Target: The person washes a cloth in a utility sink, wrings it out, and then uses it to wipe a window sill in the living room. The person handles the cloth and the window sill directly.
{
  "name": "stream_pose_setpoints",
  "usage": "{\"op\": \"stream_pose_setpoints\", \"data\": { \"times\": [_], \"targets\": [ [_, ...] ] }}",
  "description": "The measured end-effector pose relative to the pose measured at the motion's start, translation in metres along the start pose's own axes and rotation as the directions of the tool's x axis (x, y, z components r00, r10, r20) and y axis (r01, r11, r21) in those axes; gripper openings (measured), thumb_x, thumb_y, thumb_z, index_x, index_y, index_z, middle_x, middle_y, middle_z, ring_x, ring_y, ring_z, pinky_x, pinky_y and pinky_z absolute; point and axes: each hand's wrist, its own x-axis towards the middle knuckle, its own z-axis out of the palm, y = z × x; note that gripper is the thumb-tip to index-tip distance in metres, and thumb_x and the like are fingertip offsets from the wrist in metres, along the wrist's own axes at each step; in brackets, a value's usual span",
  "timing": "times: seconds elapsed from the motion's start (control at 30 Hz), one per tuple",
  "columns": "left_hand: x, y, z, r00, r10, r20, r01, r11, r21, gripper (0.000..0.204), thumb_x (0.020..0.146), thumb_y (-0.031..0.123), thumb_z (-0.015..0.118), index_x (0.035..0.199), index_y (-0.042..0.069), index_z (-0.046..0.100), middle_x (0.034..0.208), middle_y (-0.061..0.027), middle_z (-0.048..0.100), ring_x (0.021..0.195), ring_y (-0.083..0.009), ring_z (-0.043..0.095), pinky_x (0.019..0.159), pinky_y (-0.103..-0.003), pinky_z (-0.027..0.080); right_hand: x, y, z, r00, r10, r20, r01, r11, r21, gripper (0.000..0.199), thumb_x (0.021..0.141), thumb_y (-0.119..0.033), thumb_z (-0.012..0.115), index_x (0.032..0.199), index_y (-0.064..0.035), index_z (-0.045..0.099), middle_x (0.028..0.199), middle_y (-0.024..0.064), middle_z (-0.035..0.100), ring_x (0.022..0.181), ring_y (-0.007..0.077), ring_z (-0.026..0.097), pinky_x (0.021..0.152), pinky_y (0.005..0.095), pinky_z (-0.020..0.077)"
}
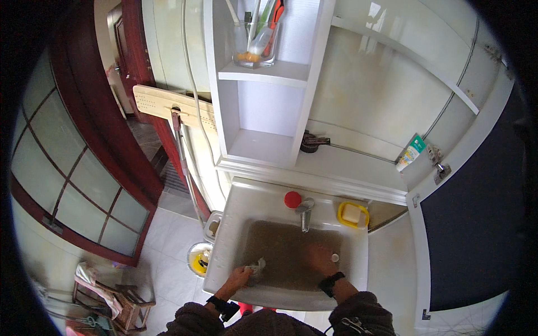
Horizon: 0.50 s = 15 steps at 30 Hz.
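Note:
A white washbasin (224, 263) is filled with murky brown water (280, 246). At its left front, my left hand (240, 276) is closed on a small wet greyish cloth (257, 266), which hangs at the water's edge. My right hand (320, 260) is sunk in the water on the right side. Its fingers are blurred by the cloudy water, so their pose does not show. Right beside that hand is a small round white disc (335, 257). The metal faucet (305, 214) stands at the back, pointing over the water.
On the basin's back rim sit a red round lid (292, 200) and a yellow soap dish (362, 222) with soap. A white shelf cabinet (263, 148) rises behind; its mirrored door (476, 213) swings out at the right. A flat mop (178, 120) and a bin (198, 260) stand left.

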Motion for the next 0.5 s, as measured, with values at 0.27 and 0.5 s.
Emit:
{"op": "stream_pose_setpoints", "data": {
  "times": [0.27, 0.5],
  "targets": [
    [0.009, -0.001, -0.007, 0.998, 0.032, 0.044, -0.034, 0.999, 0.028, 0.043, 0.092, 0.041, 0.051, 0.090, 0.000, 0.063, 0.071, -0.0050, 0.058, 0.062, -0.0161, 0.056, 0.050, -0.035, 0.043, -0.071, 0.061, 0.049, 0.983, 0.168, -0.076, -0.135, 0.935, 0.328, 0.022, 0.080, -0.019, 0.063, 0.094, -0.0029, 0.062, 0.099, 0.0167, 0.063, 0.085, 0.0392, 0.063, 0.074, 0.0524, 0.0495],
    [0.007, -0.007, -0.003, 0.999, 0.041, -0.026, -0.041, 0.999, -0.007, 0.045, 0.093, 0.042, 0.050, 0.093, -0.001, 0.064, 0.070, -0.0060, 0.059, 0.059, -0.0166, 0.056, 0.051, -0.033, 0.047, -0.010, 0.059, -0.001, 0.884, 0.418, -0.208, -0.219, 0.766, 0.605, 0.036, 0.071, -0.020, 0.073, 0.099, -0.0039, 0.058, 0.099, 0.0167, 0.061, 0.080, 0.0371, 0.062, 0.075, 0.0484, 0.0502]
  ]
}}
